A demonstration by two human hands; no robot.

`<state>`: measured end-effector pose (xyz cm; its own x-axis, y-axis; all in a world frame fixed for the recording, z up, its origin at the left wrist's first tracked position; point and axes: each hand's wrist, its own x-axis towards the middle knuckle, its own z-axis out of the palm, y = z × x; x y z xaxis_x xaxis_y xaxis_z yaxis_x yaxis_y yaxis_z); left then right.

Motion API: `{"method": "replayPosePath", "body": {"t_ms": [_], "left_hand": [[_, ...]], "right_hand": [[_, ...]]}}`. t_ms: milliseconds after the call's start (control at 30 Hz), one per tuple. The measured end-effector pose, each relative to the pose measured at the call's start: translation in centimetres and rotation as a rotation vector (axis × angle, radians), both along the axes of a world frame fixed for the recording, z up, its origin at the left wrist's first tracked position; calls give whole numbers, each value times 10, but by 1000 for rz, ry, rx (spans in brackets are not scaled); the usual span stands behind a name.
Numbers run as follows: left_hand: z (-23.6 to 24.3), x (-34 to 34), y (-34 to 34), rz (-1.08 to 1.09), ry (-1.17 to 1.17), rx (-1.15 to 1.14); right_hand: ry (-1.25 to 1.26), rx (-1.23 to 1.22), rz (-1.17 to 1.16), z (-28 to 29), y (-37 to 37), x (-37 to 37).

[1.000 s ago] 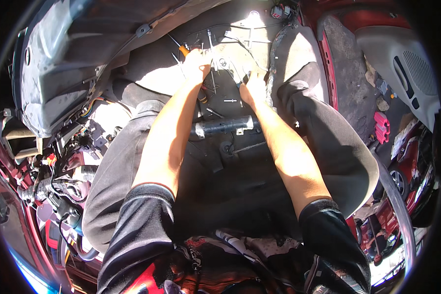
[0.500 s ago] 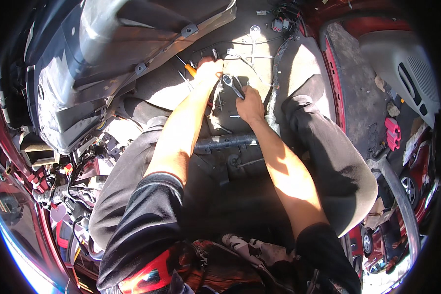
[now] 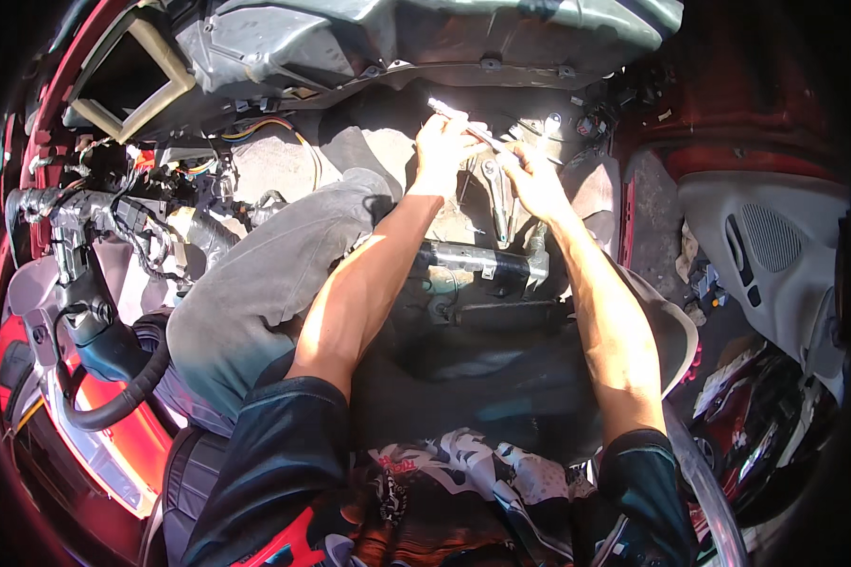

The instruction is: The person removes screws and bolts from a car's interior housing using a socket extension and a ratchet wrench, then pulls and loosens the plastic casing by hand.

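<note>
My right hand [image 3: 536, 180] is closed round the handle of a shiny ratchet wrench [image 3: 482, 137], which slants up to the left. My left hand [image 3: 440, 151] is closed at the ratchet's far end, where a pale, glaring socket-like tip [image 3: 440, 106] sticks out past the fingers. Glare hides exactly how the tip is joined. Below the hands, a long dark and silver piece [image 3: 501, 203] points toward me; its kind is unclear. Another ratchet [image 3: 552, 124] lies on the floor beyond my right hand.
Before me runs a dark crossbar [image 3: 473, 260] with metal brackets. A large dark plastic dashboard shell [image 3: 425, 42] spans the far side. At left are a steering wheel [image 3: 128, 402] and loose wiring [image 3: 147, 227]; at right, a grey door panel [image 3: 766, 241].
My view has turned, so the dashboard shell now lies across the top. The ratchet has been raised off the floor area, and my left hand has come onto its far end.
</note>
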<state>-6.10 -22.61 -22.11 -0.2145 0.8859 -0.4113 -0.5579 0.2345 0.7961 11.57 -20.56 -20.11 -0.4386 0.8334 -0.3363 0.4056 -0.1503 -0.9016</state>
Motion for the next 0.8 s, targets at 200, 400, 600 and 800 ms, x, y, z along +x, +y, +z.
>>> {"method": "replayPosePath", "body": {"t_ms": [200, 400, 600, 800], "left_hand": [[100, 18, 24, 466, -552, 123], [117, 1, 49, 621, -777, 235], [109, -22, 48, 608, -955, 225], [120, -13, 52, 662, -1043, 90]], "right_hand": [[-472, 496, 171, 178, 32, -48], [-647, 1012, 493, 238, 49, -115], [-950, 1112, 635, 231, 43, -174], [-1177, 899, 660, 239, 78, -207]]}}
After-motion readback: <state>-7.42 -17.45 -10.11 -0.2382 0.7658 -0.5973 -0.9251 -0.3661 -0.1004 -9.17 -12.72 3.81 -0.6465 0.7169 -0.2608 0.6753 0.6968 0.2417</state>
